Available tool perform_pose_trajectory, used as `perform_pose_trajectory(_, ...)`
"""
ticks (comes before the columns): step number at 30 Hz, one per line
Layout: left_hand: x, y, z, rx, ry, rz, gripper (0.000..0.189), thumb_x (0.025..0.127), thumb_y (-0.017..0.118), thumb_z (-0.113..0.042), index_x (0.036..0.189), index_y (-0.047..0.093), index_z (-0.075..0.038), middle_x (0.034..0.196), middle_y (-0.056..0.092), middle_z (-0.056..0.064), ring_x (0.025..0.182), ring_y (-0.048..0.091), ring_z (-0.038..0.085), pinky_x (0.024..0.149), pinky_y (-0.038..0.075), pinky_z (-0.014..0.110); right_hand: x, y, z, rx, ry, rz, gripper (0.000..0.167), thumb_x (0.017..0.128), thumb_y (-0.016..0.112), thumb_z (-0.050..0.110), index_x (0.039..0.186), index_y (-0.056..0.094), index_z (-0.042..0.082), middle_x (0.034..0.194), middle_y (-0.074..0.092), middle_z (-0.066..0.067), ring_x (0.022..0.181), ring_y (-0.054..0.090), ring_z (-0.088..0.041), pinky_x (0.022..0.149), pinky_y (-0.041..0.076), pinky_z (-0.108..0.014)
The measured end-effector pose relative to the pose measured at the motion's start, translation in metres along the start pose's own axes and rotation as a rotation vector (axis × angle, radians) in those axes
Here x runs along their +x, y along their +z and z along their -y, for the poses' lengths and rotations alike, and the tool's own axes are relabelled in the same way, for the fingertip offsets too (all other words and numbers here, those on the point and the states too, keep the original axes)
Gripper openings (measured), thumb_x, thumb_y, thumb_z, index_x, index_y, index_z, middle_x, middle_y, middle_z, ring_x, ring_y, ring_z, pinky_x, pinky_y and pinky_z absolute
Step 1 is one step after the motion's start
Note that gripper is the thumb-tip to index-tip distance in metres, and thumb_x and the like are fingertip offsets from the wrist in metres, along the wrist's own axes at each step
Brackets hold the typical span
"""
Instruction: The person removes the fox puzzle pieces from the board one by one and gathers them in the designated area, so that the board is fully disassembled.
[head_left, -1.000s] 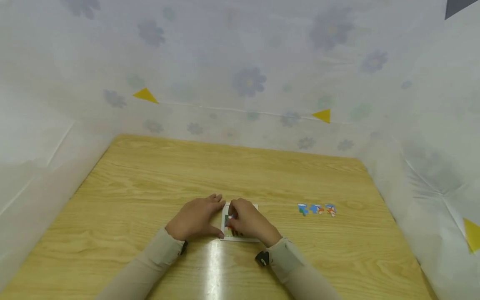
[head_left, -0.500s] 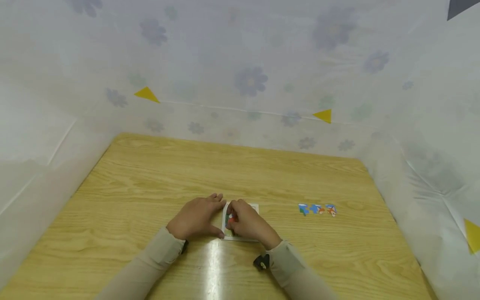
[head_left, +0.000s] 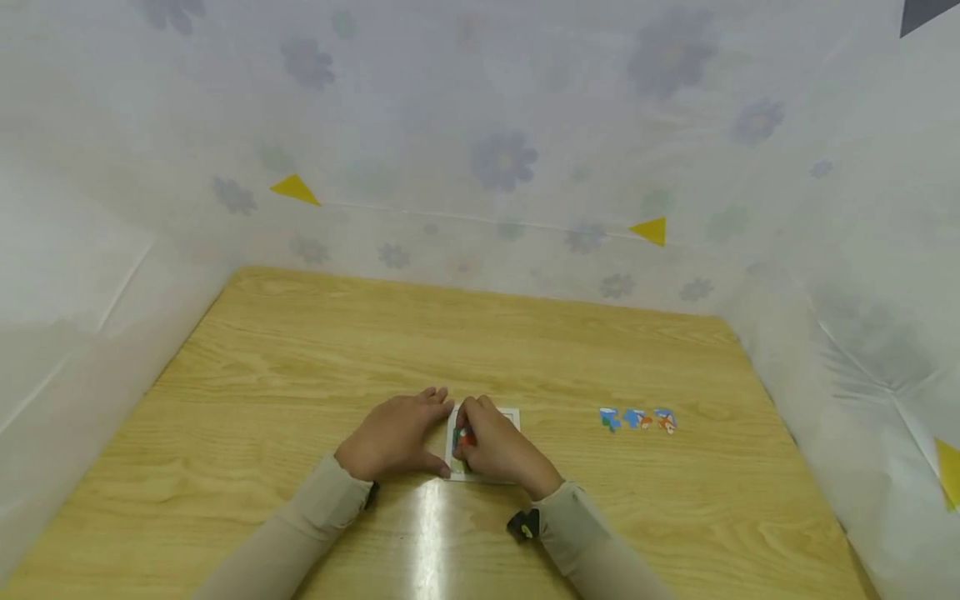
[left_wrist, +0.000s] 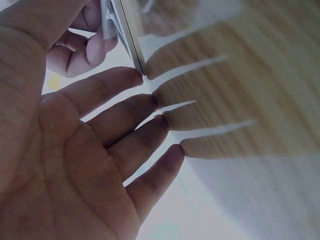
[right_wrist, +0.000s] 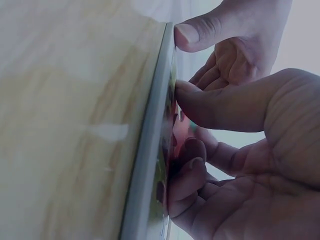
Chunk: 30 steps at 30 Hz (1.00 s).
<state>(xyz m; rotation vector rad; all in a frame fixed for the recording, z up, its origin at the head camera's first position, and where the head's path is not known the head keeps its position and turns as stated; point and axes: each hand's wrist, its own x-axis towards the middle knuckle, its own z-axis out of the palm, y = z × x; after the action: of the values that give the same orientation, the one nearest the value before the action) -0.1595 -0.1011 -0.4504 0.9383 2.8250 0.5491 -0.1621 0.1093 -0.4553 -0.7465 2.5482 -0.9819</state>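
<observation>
A small jigsaw puzzle with a raised white frame (head_left: pixel 513 414) lies on the table between the hands. My right hand (head_left: pixel 501 446) bends over it, thumb and fingers pinching a red puzzle piece (head_left: pixel 465 438) low against the picture. In the right wrist view the red piece (right_wrist: pixel 181 134) stands slightly tilted off the board; its seat is hidden by the fingers. My left hand (head_left: pixel 395 435) rests at the frame's left edge, fingers spread and fairly straight. The left thumb (right_wrist: pixel 190 36) touches the frame's near corner. In the left wrist view, the left fingertips (left_wrist: pixel 161 120) touch the tabletop.
Three loose blue, white and orange puzzle pieces (head_left: pixel 637 418) lie in a row to the right. The wooden table (head_left: pixel 465 342) is closed in by pale flowered sheeting (head_left: pixel 420 125) at the back and sides. A dark wrist camera (head_left: pixel 522 525) hangs under the right cuff.
My right fingers have shifted slightly over the board, and the red piece shows a little differently between them. The left hand stays at the frame's left edge. Loose pieces lie as before.
</observation>
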Motion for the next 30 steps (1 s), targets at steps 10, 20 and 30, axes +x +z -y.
perform_pose_trajectory(10,0.000,0.002,0.001,-0.002,0.005,-0.005,0.098,0.075,0.087,-0.055,0.149,0.053,-0.001,0.156,0.046,0.019,0.144,0.044,0.037,0.114,0.040,0.051,0.000,-0.001,-0.006,0.020,-0.042,-0.020,0.030,0.092,0.078,0.005,0.108,0.052,0.006,0.099,0.051,-0.006,0.082,0.050,-0.016,0.067,0.046,-0.028)
perform_pose_trajectory(20,-0.001,0.000,0.001,0.010,0.001,-0.005,0.097,0.075,0.088,-0.054,0.148,0.053,0.000,0.156,0.047,0.019,0.145,0.044,0.036,0.114,0.040,0.052,0.004,-0.007,-0.013,0.047,-0.098,-0.018,0.014,0.097,0.067,0.000,0.105,0.057,0.006,0.095,0.055,-0.005,0.082,0.051,-0.016,0.070,0.046,-0.030)
perform_pose_trajectory(30,-0.001,0.000,0.001,0.018,0.004,-0.003,0.094,0.075,0.088,-0.054,0.147,0.056,-0.003,0.154,0.048,0.021,0.143,0.045,0.037,0.113,0.042,0.052,0.003,-0.009,-0.015,0.096,-0.091,0.024,0.005,0.099,0.067,0.005,0.100,0.063,0.007,0.085,0.058,0.003,0.074,0.052,-0.012,0.067,0.045,-0.029)
